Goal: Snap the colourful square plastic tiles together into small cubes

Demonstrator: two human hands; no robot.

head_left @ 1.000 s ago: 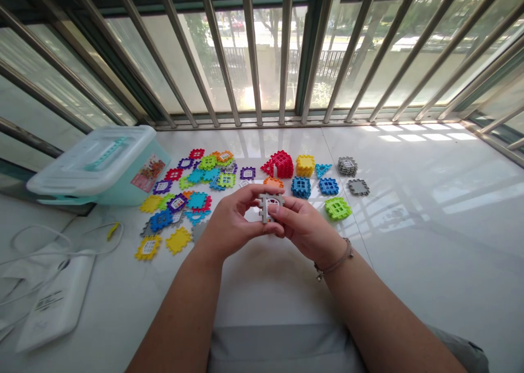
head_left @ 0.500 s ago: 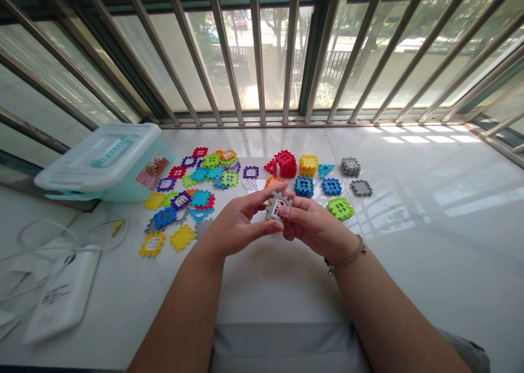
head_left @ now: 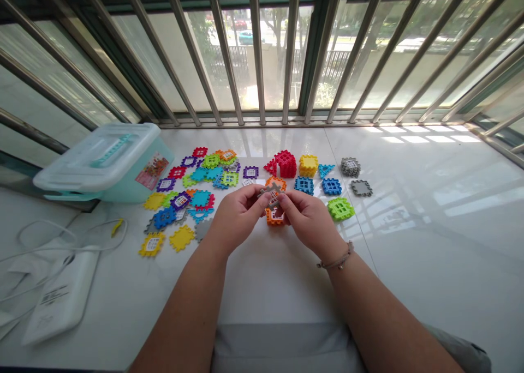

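Note:
Between my two hands is a grey notched building tile (head_left: 273, 196) with a lattice centre, tilted above the tabletop. My left hand (head_left: 241, 212) pinches its left edge between thumb and fingers. On the other side, my right hand (head_left: 305, 215) grips the right edge, thumb on top. Orange tiles (head_left: 275, 184) lie just behind the grey one, and another orange tile (head_left: 274, 218) shows below it, partly covered by my fingers. Close beyond my right hand are a blue tile stack (head_left: 304, 185) and a green tile stack (head_left: 340, 209).
Loose mixed tiles (head_left: 200, 198) spread to the left. Red (head_left: 285, 164), yellow (head_left: 308, 165) and grey (head_left: 350, 167) stacks stand farther back. A lidded turquoise box (head_left: 102, 166) sits at the left, near a white power bank (head_left: 61, 296) and cables. Metal bars (head_left: 257, 62) line the far edge.
The grey tile has turned and now lies flatter, held at both sides. My hands have shifted slightly, uncovering the orange tiles behind and below it.

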